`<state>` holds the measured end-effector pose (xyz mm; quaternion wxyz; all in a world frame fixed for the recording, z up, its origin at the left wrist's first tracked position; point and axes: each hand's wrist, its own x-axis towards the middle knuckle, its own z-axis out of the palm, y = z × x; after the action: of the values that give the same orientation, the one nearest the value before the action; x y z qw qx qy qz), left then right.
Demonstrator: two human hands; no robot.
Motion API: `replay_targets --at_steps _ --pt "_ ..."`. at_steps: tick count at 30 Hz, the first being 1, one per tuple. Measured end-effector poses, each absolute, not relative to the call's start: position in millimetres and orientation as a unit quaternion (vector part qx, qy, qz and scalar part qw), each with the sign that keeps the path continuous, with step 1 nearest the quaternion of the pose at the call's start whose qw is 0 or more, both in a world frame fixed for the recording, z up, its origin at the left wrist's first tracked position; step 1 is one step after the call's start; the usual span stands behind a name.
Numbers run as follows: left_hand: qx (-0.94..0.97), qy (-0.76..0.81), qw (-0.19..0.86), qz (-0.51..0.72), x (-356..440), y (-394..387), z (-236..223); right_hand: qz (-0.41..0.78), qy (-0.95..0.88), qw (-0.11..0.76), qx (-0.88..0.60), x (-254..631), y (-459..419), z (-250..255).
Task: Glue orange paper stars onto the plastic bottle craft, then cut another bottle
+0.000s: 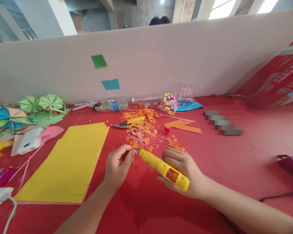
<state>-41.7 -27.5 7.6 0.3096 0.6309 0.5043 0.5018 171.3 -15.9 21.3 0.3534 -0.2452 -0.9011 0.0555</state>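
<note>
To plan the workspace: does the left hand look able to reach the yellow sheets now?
Probably yes: the yellow sheets lie beside the left hand, and no obstacle shows between them.

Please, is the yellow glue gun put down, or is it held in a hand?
Held: the right hand is wrapped around the glue gun, and its metal tip is close to the left hand.
</note>
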Motion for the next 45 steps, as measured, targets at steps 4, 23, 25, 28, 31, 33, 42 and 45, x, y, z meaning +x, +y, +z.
replay_targets --at_steps 4,23,25,28,31,33,42,45 --pt "0.629 0.503 0.309 0.506 -41.0 -28.0 8.4 0.054 -0.902 0.351 -0.247 170.9 -16.2 21.2" --pt "0.627 0.508 0.31 0.503 -40.8 -29.3 10.7 0.051 -0.901 0.348 -0.256 170.3 -15.3 18.4" --pt "0.625 0.506 0.311 0.506 -40.9 -29.3 10.0 0.052 -0.902 0.345 -0.254 170.9 -15.6 17.7" --pt "0.625 0.504 0.311 0.508 -41.2 -29.7 8.7 0.05 -0.905 0.34 -0.251 171.6 -15.5 16.8" --pt "0.625 0.503 0.312 0.509 -41.7 -30.1 8.0 0.049 -0.905 0.339 -0.25 171.6 -14.9 16.3" --pt "0.625 0.502 0.313 0.509 -41.8 -30.1 7.8 0.049 -0.905 0.34 -0.251 171.4 -14.6 16.4" --pt "0.626 0.507 0.307 0.507 -41.4 -29.9 9.3 0.052 -0.905 0.341 -0.248 171.1 -14.1 18.0" --pt "0.632 0.51 0.294 0.504 -41.5 -29.6 9.3 0.057 -0.905 0.339 -0.25 170.4 -14.6 18.2"
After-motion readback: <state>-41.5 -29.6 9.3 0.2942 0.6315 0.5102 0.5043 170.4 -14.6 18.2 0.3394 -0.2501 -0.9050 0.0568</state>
